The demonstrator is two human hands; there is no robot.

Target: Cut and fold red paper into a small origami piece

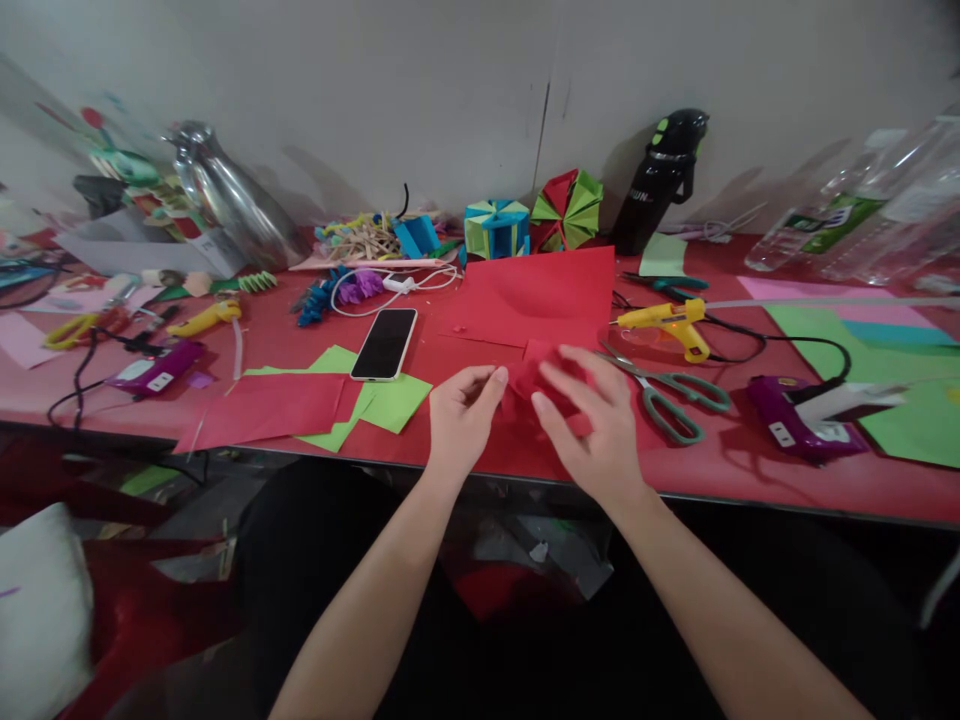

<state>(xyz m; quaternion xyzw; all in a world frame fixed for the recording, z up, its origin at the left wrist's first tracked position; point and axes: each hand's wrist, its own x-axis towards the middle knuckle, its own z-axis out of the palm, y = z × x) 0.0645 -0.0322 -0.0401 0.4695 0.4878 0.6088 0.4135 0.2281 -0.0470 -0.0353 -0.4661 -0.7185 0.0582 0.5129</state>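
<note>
Near the front edge of the red table, my left hand (465, 415) pinches its thumb and fingers at the left side of a red paper piece (525, 385), which is blurred against the table. My right hand (592, 425) is at the right side of that piece, fingers spread and smeared by motion. A large red sheet (547, 295) lies just behind the hands. Green-handled scissors (679, 400) rest right of my right hand. Left of my left hand are a phone (386, 343), green paper (397, 402) and red paper (277, 408).
A yellow glue gun (667, 325) and a purple power strip (802, 425) are at the right. Along the wall stand a black bottle (660, 180), folded paper shapes (496, 230) and a metal jug (232, 195). Plastic bottles (892, 215) stand at the far right.
</note>
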